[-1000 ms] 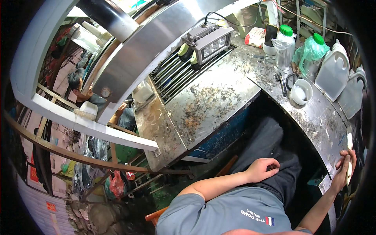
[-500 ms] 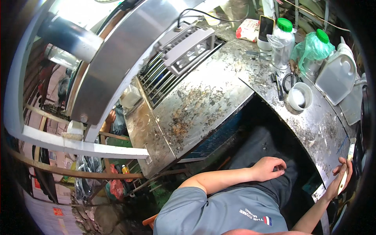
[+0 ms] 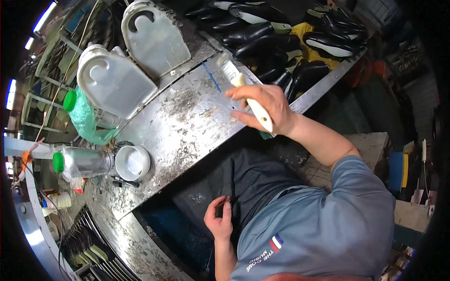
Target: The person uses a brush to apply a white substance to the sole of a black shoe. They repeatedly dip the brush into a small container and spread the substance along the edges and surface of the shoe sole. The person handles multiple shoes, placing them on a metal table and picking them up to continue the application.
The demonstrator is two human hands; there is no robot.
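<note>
My right hand grips a flat paintbrush by its pale handle. The brush's bristle end points away from me, over the far right part of the metal bench, close to the pile of black shoe-shaped pieces. A blue streak marks the bench just left of the bristles. My left hand hovers by my lap with loosely curled fingers, thumb apart, holding nothing. On the bench to the left stands a white bowl, whitish inside.
Two cut-open translucent plastic jugs line the bench's far edge. A clear bottle with a green cap lies beyond the bowl, and a green plastic bag wraps another. A black pen rests near the bowl. Slotted grating sits lower left.
The view has swung to the right, bringing the black shoe-shaped pieces into sight. My right hand, still on the paintbrush, now shows over the bench's edge. My left hand stays near my lap.
</note>
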